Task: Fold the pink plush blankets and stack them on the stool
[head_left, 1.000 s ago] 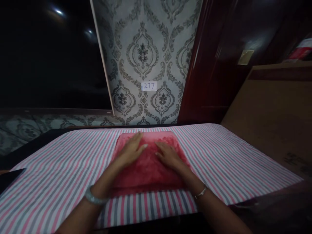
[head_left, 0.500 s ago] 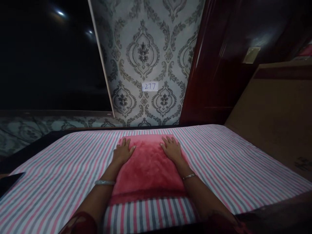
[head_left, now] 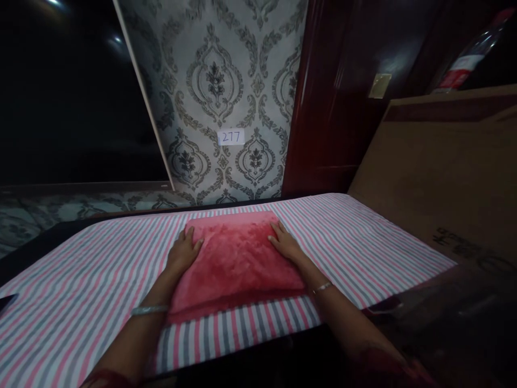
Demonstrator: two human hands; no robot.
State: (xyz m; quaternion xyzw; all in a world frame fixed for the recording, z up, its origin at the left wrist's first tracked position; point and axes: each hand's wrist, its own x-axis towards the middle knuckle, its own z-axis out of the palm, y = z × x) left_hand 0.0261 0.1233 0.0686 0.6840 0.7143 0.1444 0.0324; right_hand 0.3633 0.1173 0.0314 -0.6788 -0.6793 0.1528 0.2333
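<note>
The folded red cloth (head_left: 236,258) lies on the striped sheet (head_left: 363,248), between the left hand (head_left: 182,254) and right hand (head_left: 286,245), whose fingers (head_left: 276,230) rest flat and open against its two sides, gripping nothing.

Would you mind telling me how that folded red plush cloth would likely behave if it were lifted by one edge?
The red plush cloth would probably droop and unfold, since it is a soft folded stack. It looks light yet bulky. Its fuzzy pile likely clings to the striped sheet rather than sliding. Left hand and right hand rest on its sides.
</note>
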